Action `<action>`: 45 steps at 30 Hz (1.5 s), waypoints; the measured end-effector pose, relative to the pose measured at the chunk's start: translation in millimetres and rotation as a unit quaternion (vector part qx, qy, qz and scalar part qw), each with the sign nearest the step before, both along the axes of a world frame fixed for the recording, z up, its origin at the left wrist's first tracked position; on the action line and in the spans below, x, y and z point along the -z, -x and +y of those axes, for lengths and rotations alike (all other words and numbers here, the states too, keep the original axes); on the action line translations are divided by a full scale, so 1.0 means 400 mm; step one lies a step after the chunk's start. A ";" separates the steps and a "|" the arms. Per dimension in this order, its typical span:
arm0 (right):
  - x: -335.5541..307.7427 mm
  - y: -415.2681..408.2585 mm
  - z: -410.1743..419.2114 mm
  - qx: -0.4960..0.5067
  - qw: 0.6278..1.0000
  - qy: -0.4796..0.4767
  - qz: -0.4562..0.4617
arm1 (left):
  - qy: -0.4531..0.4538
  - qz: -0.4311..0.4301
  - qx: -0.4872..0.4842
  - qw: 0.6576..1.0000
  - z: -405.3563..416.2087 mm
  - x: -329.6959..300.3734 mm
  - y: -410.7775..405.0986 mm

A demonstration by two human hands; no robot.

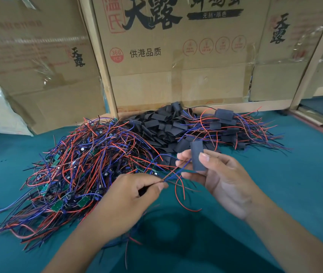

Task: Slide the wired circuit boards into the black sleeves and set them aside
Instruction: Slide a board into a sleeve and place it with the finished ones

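Two hands work over the green felt table point(275, 194). The right hand point(221, 178) pinches one flat black sleeve point(197, 156) upright between thumb and fingers; the left hand point(129, 196) pinches a twisted bundle of red, blue and black wires point(173, 173) leading up toward the sleeve. The board on those wires is hidden, perhaps inside the left fist. Three heaps lie behind: bare wired boards point(74, 170) left, empty sleeves point(162, 125) in the middle, sleeved ones point(233, 127) right, too many to count. Open felt lies right and near; cardboard boxes point(176, 66) wall the far edge.
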State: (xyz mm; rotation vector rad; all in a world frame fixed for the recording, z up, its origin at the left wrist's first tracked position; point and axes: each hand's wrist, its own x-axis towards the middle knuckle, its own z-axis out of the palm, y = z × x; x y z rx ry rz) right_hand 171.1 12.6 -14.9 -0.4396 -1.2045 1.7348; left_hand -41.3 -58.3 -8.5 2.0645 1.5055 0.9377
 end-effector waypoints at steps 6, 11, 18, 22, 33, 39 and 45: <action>0.016 0.028 -0.033 -0.016 0.996 -0.059 -0.063 | 0.077 -0.088 0.038 0.992 -0.001 -0.013 0.023; -0.006 0.039 -0.070 -0.057 0.986 -0.126 -0.091 | 0.130 -0.239 0.104 0.957 -0.016 -0.017 -0.009; -0.003 0.047 -0.076 -0.039 0.983 -0.148 -0.103 | 0.245 -0.408 0.089 0.875 -0.032 -0.031 -0.031; -0.009 0.042 -0.068 -0.036 0.985 -0.132 -0.103 | 0.170 -0.303 0.031 0.937 -0.024 -0.039 -0.036; -0.007 0.041 -0.070 -0.029 0.990 -0.101 -0.097 | 0.061 -0.162 0.007 0.985 -0.024 -0.042 -0.014; 0.006 0.055 -0.074 -0.003 0.983 -0.123 -0.134 | 0.026 -0.174 -0.015 0.984 -0.024 -0.047 -0.029; -0.002 0.033 -0.057 -0.020 0.987 -0.129 -0.098 | 0.014 -0.168 -0.018 0.985 -0.020 -0.043 -0.017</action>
